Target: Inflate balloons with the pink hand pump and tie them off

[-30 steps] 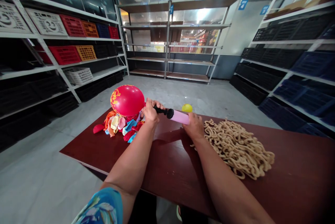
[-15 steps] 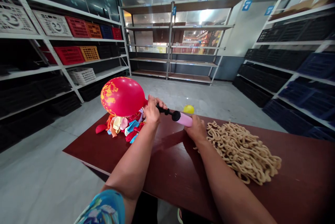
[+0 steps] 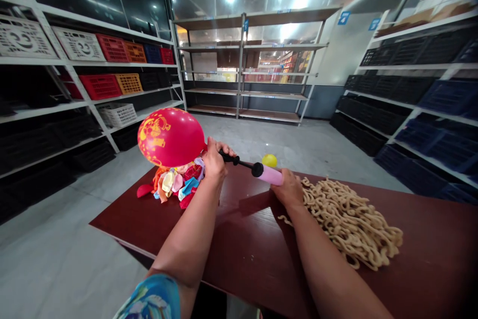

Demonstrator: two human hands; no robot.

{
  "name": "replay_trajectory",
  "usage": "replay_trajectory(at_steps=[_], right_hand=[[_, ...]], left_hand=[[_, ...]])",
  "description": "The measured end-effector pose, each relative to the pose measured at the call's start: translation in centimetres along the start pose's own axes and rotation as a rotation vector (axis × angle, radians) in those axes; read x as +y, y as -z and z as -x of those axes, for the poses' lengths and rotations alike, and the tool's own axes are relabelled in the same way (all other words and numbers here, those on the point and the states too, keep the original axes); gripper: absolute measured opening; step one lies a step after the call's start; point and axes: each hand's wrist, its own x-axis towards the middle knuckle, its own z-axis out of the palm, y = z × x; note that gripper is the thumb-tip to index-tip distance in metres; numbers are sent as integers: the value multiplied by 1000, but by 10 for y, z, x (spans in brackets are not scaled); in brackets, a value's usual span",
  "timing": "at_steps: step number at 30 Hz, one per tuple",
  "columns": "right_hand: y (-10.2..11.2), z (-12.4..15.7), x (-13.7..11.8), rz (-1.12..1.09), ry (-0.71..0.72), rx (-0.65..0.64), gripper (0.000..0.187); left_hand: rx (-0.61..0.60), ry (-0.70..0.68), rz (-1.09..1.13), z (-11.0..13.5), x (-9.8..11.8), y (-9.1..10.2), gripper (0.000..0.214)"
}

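Note:
A red balloon [image 3: 172, 137] with yellow printing, blown up large, sits at the nozzle end of a balloon pump [image 3: 269, 174]. My left hand [image 3: 215, 159] is closed around the balloon's neck and the pump's black end. My right hand [image 3: 289, 188] grips the pink barrel, and a length of dark rod shows between the barrel and the black end. Under the balloon lies a pile of flat balloons [image 3: 179, 184] in several colours. To the right of my right hand spreads a heap of beige cord [image 3: 351, 219].
The dark red table [image 3: 239, 244] carries all of this. Beyond its far edge a yellow balloon [image 3: 269, 160] shows on the grey floor. Shelves with crates [image 3: 100, 86] line the left side, dark crates [image 3: 384, 89] the right, and a metal rack [image 3: 242, 65] stands at the back.
My right hand has drawn the pink barrel to the right, away from my left hand, so more rod shows. The balloon looks slightly larger. The view has tilted up a little.

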Motion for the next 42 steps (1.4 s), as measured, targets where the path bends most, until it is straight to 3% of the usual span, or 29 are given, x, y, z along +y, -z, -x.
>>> replay_trajectory(at_steps=[6, 13, 18, 23, 28, 31, 34, 42], right_hand=[[-5, 0, 3, -10, -30, 28, 25], [-4, 8, -28, -73, 36, -19, 32], [2, 13, -35, -92, 64, -12, 33], [3, 7, -21, -89, 88, 7, 37], [-3, -1, 1, -43, 2, 65, 31], [-8, -2, 4, -38, -37, 61, 28], [-11, -1, -3, -68, -40, 29, 28], [0, 7, -26, -83, 51, 64, 28]], left_hand=[[35, -2, 23, -5, 12, -4, 45], [-15, 31, -93, 6, -17, -2, 46], [-26, 34, -120, 13, -32, -3, 46], [-36, -12, -88, 8, -15, -10, 46], [-45, -33, -75, -6, 13, -17, 47], [-22, -55, -81, -10, 18, -18, 45], [-43, -70, -111, -8, 10, -21, 45], [-54, 39, -171, 4, -41, -21, 47]])
